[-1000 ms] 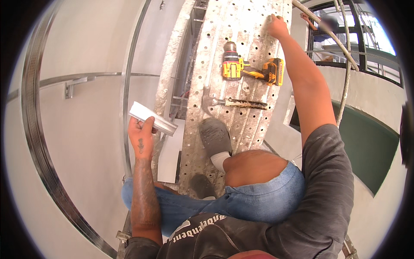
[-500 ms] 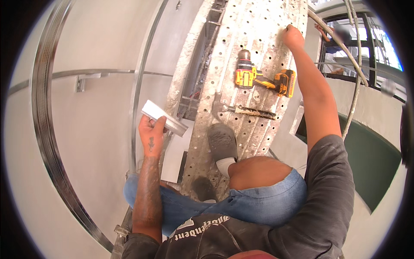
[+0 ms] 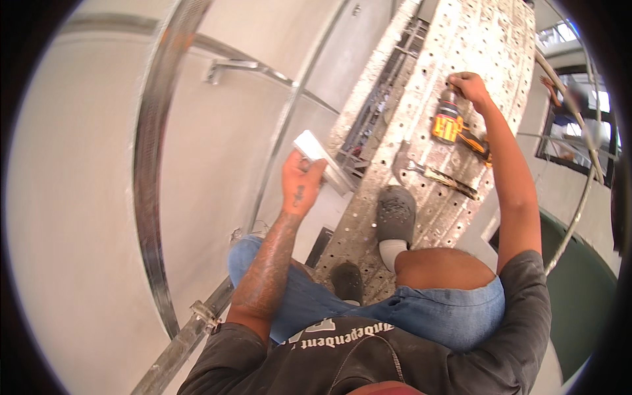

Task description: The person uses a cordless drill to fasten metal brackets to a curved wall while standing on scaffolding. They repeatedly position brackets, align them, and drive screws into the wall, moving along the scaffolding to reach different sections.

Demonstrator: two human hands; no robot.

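Note:
In my left hand is a short piece of silvery metal channel, pinched between thumb and fingers and tilted. My right hand is at the chuck end of a yellow and black cordless drill, its fingers closed together. Whether they grip the chuck or some small thing is hidden. The drill lies on its side on a perforated metal scaffold plank, its battery end partly behind my right forearm. Nearer to me a claw hammer with a worn dark handle rests on the plank.
My shoe stands on the plank just below the hammer. Left of the plank is a gap, then a wall with metal studs and a small bracket. Scaffold tubes run along the right. Another person's hand shows beyond them.
My right hand has come from the far right part of the plank back to the drill's chuck. My left hand still holds the metal channel. The whole view has swung left.

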